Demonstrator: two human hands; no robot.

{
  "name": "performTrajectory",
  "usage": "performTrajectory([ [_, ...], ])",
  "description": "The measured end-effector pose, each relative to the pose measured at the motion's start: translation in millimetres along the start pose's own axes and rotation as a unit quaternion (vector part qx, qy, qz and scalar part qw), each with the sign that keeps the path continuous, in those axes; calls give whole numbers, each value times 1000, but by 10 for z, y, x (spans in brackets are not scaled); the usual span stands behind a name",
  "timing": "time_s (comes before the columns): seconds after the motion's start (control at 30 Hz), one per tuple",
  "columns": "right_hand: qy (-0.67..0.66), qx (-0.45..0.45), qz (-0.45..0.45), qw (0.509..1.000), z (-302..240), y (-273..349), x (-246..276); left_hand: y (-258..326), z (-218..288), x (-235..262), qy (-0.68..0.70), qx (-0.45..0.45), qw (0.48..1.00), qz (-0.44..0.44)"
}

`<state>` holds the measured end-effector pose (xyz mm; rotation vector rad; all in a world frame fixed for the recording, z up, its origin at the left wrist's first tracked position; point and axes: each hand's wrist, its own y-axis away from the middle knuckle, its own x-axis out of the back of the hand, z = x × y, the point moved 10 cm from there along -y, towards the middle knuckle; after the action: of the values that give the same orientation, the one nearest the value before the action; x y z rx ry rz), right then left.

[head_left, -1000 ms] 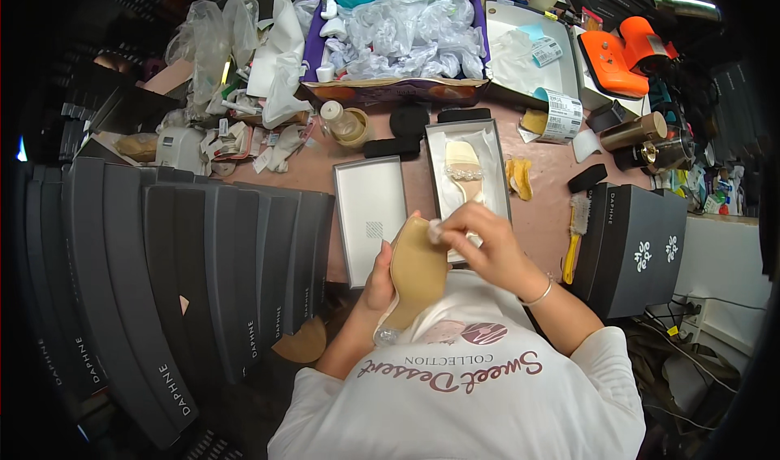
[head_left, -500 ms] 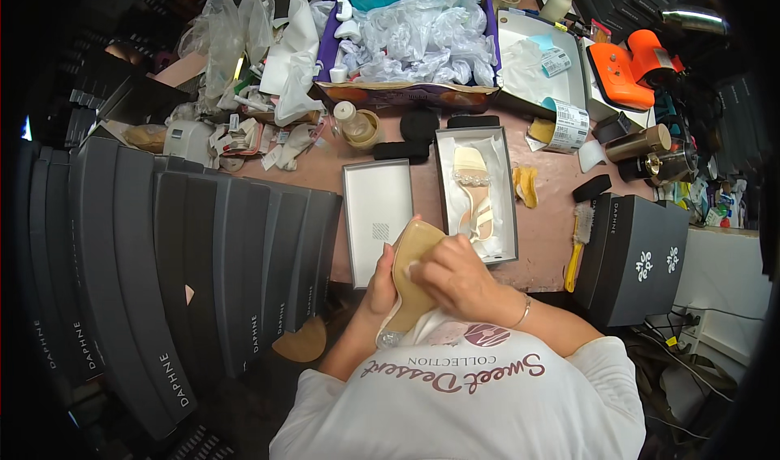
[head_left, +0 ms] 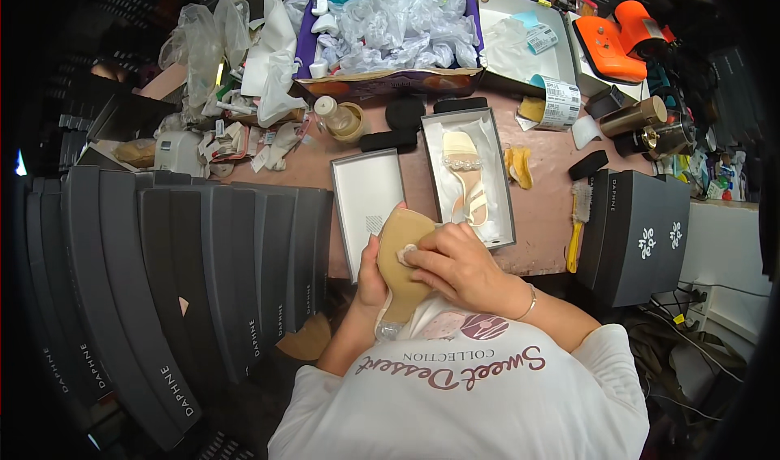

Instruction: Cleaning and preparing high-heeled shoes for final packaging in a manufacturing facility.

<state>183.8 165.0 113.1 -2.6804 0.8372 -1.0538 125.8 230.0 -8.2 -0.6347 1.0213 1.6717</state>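
Note:
A sandal (head_left: 396, 234) is held sole-up in front of my chest, its tan sole facing up and its clear heel by my shirt. My left hand (head_left: 371, 277) grips it by its left edge, fingers partly hidden beneath. Pinched in the fingers of my right hand (head_left: 471, 271) is a small whitish wad (head_left: 406, 253), pressed against the sole; its material is unclear. Just beyond, a cream sandal (head_left: 461, 155) with a beaded strap lies on white paper in an open shoebox (head_left: 507, 208). Left of that box lies its pale-lined lid (head_left: 345, 188).
Dark shoeboxes (head_left: 195, 281) stand in a row at left; more boxes (head_left: 642, 240) stand at right. A yellow-handled brush (head_left: 575, 245), a yellow cloth (head_left: 520, 169) and a label roll (head_left: 561, 106) lie on the table. A carton (head_left: 390, 84) of crumpled plastic sits behind, beside a jar (head_left: 343, 123).
The wad, hidden under my right fingers before, now shows on the sole. The sandal's sole has turned slightly flatter toward view. The whole view has shifted a little.

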Motion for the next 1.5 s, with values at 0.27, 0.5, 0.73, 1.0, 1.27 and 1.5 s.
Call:
performTrajectory([
  [0.27,5,43,-53,998,35,364,-65,1,-184,-62,22,45,998,-47],
  [0.5,-6,37,-47,998,55,265,-99,19,-176,-20,10,47,998,-32],
  [0.73,7,32,-21,999,88,86,-49,44,-203,6,-37,56,997,38],
  [1.0,-4,24,9,1000,175,-5,26,-13,-202,-60,22,72,997,-11],
  [1.27,13,21,-22,999,197,10,8,-8,-200,30,-4,67,998,1],
  [1.5,-4,23,-51,998,190,113,-46,9,-213,12,-3,76,997,12],
])
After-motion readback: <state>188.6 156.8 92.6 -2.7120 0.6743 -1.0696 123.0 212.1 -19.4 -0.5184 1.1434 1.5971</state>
